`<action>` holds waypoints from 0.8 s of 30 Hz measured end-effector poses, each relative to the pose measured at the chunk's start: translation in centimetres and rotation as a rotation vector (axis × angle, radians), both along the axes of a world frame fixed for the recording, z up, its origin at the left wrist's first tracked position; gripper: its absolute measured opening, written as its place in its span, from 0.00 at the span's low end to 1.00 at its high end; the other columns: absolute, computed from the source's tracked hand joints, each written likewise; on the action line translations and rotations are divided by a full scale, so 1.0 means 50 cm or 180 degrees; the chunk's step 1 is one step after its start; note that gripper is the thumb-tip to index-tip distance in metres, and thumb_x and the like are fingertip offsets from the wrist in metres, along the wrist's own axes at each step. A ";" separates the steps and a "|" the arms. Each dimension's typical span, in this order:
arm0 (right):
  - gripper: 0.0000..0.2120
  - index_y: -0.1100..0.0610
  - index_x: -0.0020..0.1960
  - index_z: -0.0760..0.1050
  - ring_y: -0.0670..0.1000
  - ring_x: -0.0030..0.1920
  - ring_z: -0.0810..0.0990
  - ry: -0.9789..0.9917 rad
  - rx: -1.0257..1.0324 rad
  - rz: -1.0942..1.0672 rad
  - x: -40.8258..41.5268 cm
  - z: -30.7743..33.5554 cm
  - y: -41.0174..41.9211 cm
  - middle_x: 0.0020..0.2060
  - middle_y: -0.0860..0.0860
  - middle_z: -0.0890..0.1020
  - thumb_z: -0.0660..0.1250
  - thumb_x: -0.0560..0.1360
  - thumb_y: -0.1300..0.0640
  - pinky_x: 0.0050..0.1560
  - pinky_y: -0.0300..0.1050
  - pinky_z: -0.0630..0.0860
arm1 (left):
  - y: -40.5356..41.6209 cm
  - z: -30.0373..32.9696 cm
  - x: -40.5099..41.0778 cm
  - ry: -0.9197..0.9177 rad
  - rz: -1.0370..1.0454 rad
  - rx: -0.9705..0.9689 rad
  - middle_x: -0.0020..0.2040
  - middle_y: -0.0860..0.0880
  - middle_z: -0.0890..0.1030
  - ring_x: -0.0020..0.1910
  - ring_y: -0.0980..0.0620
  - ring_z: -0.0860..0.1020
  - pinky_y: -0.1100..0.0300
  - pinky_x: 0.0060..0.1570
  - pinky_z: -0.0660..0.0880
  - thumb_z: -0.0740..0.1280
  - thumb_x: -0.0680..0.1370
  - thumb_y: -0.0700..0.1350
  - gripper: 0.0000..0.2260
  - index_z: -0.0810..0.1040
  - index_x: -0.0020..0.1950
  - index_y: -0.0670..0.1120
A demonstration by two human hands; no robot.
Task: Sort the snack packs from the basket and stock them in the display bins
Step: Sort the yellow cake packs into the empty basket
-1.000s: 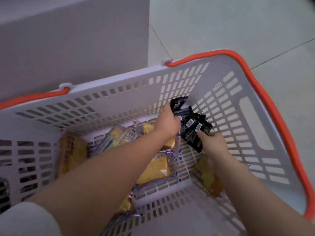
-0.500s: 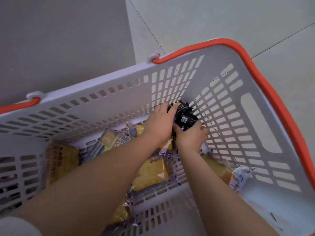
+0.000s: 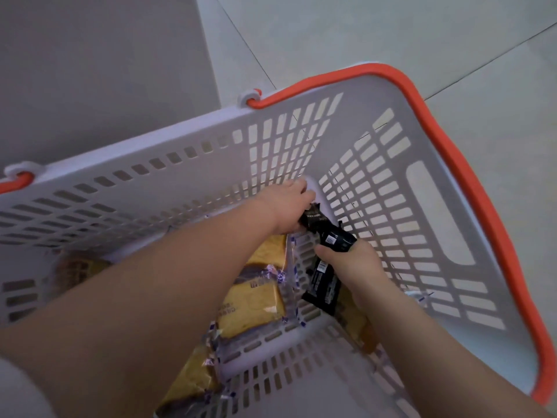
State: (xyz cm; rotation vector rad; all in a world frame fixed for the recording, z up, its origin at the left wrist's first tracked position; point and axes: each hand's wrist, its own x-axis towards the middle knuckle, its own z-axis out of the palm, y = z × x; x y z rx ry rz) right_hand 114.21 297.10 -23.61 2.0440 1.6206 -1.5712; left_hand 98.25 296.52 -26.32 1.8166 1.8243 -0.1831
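Since half a second ago the two hands, then pressed together over the black packs, have drawn apart, and the head view has tipped so more of the floor shows. Nearest, just beside the right wrist, several yellow cake packs [image 3: 251,306] in clear printed wrap lie flat on the floor of the basket [image 3: 434,212]; another lies partly hidden beneath the right forearm. The right hand [image 3: 352,262] has its fingers curled round a bundle of black snack packs [image 3: 324,285], one end hanging below the thumb and the other poking out past the knuckles. Just beyond those fingertips, the left hand [image 3: 286,211] pinches a further black pack [image 3: 313,220] in the far corner, touching the bundle's upper end; how many packs each hand holds cannot be told. These sachets look light, thin and slick, likely to slide against one another, so a grip across the middle of the stack should keep them together. The cakes look soft and crushable, better lifted by the wrap edges. No display bins are in view.
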 end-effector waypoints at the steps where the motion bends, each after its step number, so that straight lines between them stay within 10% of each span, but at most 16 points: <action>1: 0.09 0.58 0.45 0.77 0.57 0.43 0.81 0.0025 -0.0004 -0.0032 -0.001 0.003 -0.004 0.41 0.57 0.82 0.73 0.69 0.55 0.50 0.57 0.79 | 0.001 -0.001 0.009 0.0074 0.0060 0.0008 0.66 0.45 0.66 0.64 0.46 0.67 0.52 0.54 0.70 0.67 0.74 0.46 0.25 0.63 0.68 0.45; 10: 0.04 0.53 0.43 0.77 0.59 0.47 0.82 0.0566 -0.0255 -0.0531 -0.003 0.047 -0.007 0.45 0.57 0.82 0.71 0.71 0.59 0.54 0.60 0.77 | -0.013 -0.003 0.017 0.0754 -0.0004 -0.0082 0.63 0.43 0.69 0.62 0.44 0.69 0.52 0.58 0.68 0.68 0.74 0.44 0.22 0.68 0.66 0.43; 17: 0.06 0.51 0.49 0.79 0.54 0.46 0.84 0.1120 -0.0095 -0.0550 0.015 0.115 -0.018 0.44 0.51 0.85 0.71 0.72 0.55 0.51 0.54 0.80 | -0.123 0.101 -0.023 -0.1267 0.1208 0.1146 0.52 0.50 0.75 0.51 0.52 0.74 0.56 0.50 0.73 0.73 0.68 0.49 0.22 0.70 0.58 0.46; 24: 0.04 0.52 0.46 0.80 0.47 0.40 0.84 0.1378 -0.0230 0.0062 -0.029 0.214 -0.140 0.38 0.47 0.86 0.72 0.71 0.55 0.35 0.40 0.77 | -0.352 0.209 -0.030 -0.2245 0.2565 0.0792 0.39 0.60 0.77 0.36 0.68 0.76 0.75 0.31 0.70 0.69 0.73 0.52 0.09 0.70 0.46 0.62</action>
